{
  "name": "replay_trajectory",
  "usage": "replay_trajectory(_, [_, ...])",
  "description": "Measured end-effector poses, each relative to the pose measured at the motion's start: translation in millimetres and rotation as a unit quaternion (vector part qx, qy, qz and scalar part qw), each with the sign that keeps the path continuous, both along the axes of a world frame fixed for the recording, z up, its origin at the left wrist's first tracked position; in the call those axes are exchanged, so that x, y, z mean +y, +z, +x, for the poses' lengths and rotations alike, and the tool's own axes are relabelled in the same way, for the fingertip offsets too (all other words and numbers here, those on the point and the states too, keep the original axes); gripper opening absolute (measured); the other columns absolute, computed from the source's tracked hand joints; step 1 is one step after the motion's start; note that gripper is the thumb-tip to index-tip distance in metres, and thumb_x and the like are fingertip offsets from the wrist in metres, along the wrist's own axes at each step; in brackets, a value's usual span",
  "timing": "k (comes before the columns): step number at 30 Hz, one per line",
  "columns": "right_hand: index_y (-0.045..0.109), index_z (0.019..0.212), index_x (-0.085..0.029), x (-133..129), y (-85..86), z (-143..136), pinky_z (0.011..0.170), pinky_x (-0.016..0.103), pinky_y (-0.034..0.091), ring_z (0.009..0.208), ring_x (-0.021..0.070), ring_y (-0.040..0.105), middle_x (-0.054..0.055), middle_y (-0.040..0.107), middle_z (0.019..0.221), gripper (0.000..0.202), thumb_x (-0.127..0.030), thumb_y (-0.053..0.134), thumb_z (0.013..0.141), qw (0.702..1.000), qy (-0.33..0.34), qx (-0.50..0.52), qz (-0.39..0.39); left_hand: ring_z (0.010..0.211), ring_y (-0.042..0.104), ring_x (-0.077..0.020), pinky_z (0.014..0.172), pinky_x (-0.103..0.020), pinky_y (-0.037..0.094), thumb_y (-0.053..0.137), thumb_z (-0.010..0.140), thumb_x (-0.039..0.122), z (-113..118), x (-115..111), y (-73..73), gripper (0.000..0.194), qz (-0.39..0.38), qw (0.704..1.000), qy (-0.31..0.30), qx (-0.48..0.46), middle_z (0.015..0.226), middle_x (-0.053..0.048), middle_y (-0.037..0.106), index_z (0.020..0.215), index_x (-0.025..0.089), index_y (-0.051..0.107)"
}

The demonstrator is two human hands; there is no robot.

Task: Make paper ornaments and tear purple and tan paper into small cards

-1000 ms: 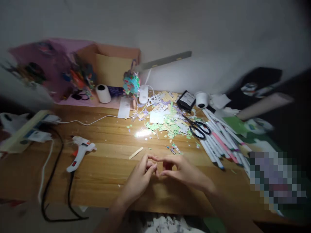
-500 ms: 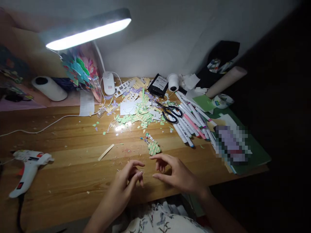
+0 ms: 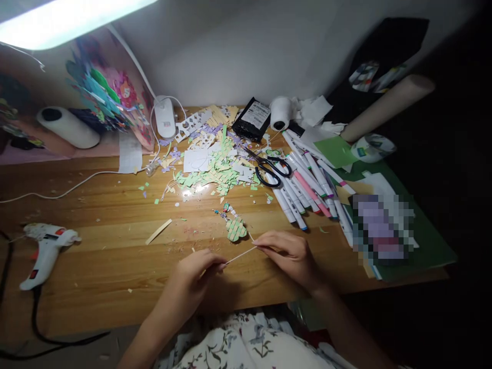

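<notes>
A thin white string is stretched between my two hands, low over the front of the wooden table. My left hand pinches its near end, fingers closed. At the other side my right hand grips it between thumb and forefinger, and a short end sticks out toward the back. Just beyond the string lies a green checked paper charm, shaped with rounded lobes. Small beads in blue, green and white are attached at its top.
Paper scraps are heaped at the back. Black-handled scissors rest against several markers. A glue gun lies at left, under a bright lamp. Spools of thread, a green board and a pixelated object stand or lie at right.
My hands were apart with curled, loose fingers and no string visible between them; now both pinch a taut white string. The camera view has shifted, with the lamp further up and left.
</notes>
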State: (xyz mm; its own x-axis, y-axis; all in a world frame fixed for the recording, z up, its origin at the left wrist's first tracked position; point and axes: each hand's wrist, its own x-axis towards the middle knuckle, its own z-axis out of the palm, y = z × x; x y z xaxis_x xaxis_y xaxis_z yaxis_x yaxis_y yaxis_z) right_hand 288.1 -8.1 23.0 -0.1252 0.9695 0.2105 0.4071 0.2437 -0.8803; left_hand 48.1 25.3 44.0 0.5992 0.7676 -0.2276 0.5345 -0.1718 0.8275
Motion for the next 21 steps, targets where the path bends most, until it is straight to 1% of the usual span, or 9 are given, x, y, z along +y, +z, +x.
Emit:
replay_trajectory(2, [0.067, 0.096, -0.021, 0, -6.8, 3, 0.071, 0.027, 0.051, 0.08, 0.015, 0.064, 0.005, 0.069, 0.086, 0.019, -0.012, 0.057, 0.083, 0.999, 0.009, -0.006, 0.033, 0.074, 0.058, -0.0115, 0.066, -0.023, 0.044, 0.047, 0.088, 0.02, 0, 0, -3.9, 0.015, 0.043, 0.999, -0.008, 0.004, 0.08, -0.001, 0.064, 0.088, 0.021, 0.062])
replay_trajectory(4, [0.066, 0.098, -0.022, 1, -12.3, 3, 0.072, 0.028, 0.052, 0.081, 0.0149, 0.063, 0.005, 0.069, 0.088, 0.022, -0.01, 0.057, 0.082, 0.999, 0.014, -0.01, 0.048, 0.081, 0.058, -0.013, 0.069, -0.025, 0.045, 0.05, 0.086, 0.018, 2, 1, -7.3, 0.015, 0.116, 0.993, -0.009, 0.003, 0.087, -0.002, 0.064, 0.088, 0.022, 0.064])
replay_trajectory(6, [0.065, 0.099, -0.022, 1, -16.6, 2, 0.071, 0.028, 0.052, 0.081, 0.0148, 0.063, 0.005, 0.068, 0.088, 0.023, -0.009, 0.057, 0.082, 0.999, 0.018, -0.012, 0.05, 0.082, 0.056, -0.0144, 0.069, -0.027, 0.045, 0.054, 0.084, 0.018, 6, 1, -11.1, 0.014, 0.204, 0.979, 0.007, 0.003, 0.09, -0.004, 0.062, 0.087, 0.024, 0.066])
replay_trajectory(8, [0.065, 0.1, -0.022, 2, -19.9, 0, 0.071, 0.028, 0.052, 0.081, 0.0149, 0.063, 0.005, 0.068, 0.088, 0.023, -0.009, 0.056, 0.083, 0.998, 0.025, -0.015, 0.047, 0.076, 0.055, -0.0134, 0.064, -0.026, 0.045, 0.056, 0.082, 0.014, 11, 0, -16.3, 0.016, 0.262, 0.965, 0.029, -0.002, 0.086, -0.003, 0.062, 0.089, 0.024, 0.066])
replay_trajectory(10, [0.064, 0.102, -0.022, 2, -22.7, 0, 0.072, 0.029, 0.053, 0.083, 0.0151, 0.063, 0.005, 0.068, 0.09, 0.025, -0.009, 0.055, 0.083, 0.998, 0.037, -0.021, 0.047, 0.075, 0.057, -0.0115, 0.063, -0.023, 0.046, 0.055, 0.082, 0.008, 16, -2, -22.8, 0.023, 0.274, 0.961, 0.029, -0.031, 0.085, -0.003, 0.065, 0.097, 0.022, 0.064])
replay_trajectory(13, [0.062, 0.105, -0.023, 2, -26.2, 1, 0.075, 0.03, 0.052, 0.086, 0.0151, 0.063, 0.005, 0.069, 0.092, 0.028, -0.007, 0.056, 0.082, 0.997, 0.045, -0.021, 0.062, 0.089, 0.061, -0.011, 0.074, -0.021, 0.048, 0.05, 0.083, 0.002, 20, -7, -32.5, 0.031, 0.27, 0.959, -0.005, -0.087, 0.096, -0.006, 0.068, 0.108, 0.017, 0.059])
replay_trajectory(16, [0.062, 0.105, -0.022, 2, -28.8, 2, 0.075, 0.029, 0.052, 0.086, 0.0147, 0.063, 0.005, 0.069, 0.092, 0.029, -0.006, 0.056, 0.082, 0.997, 0.041, -0.019, 0.067, 0.097, 0.06, -0.0117, 0.081, -0.022, 0.048, 0.046, 0.084, 0.001, 20, -9, -39.8, 0.032, 0.27, 0.957, -0.02, -0.103, 0.102, -0.008, 0.067, 0.11, 0.014, 0.058])
replay_trajectory(18, [0.062, 0.105, -0.022, 3, -30.0, 2, 0.075, 0.029, 0.052, 0.086, 0.0144, 0.063, 0.004, 0.069, 0.092, 0.029, -0.006, 0.056, 0.082, 0.997, 0.039, -0.02, 0.065, 0.098, 0.06, -0.0121, 0.083, -0.022, 0.048, 0.046, 0.084, 0.002, 19, -10, -43.3, 0.032, 0.268, 0.958, -0.007, -0.1, 0.103, -0.008, 0.067, 0.111, 0.015, 0.058])
replay_trajectory(21, [0.062, 0.105, -0.022, 3, -30.9, 2, 0.075, 0.029, 0.052, 0.087, 0.0142, 0.063, 0.005, 0.069, 0.093, 0.031, -0.004, 0.057, 0.081, 0.997, 0.037, -0.015, 0.066, 0.099, 0.06, -0.0127, 0.085, -0.023, 0.049, 0.047, 0.083, 0.002, 17, -13, -46.6, 0.035, 0.269, 0.957, 0.033, -0.1, 0.106, -0.008, 0.067, 0.113, 0.017, 0.059])
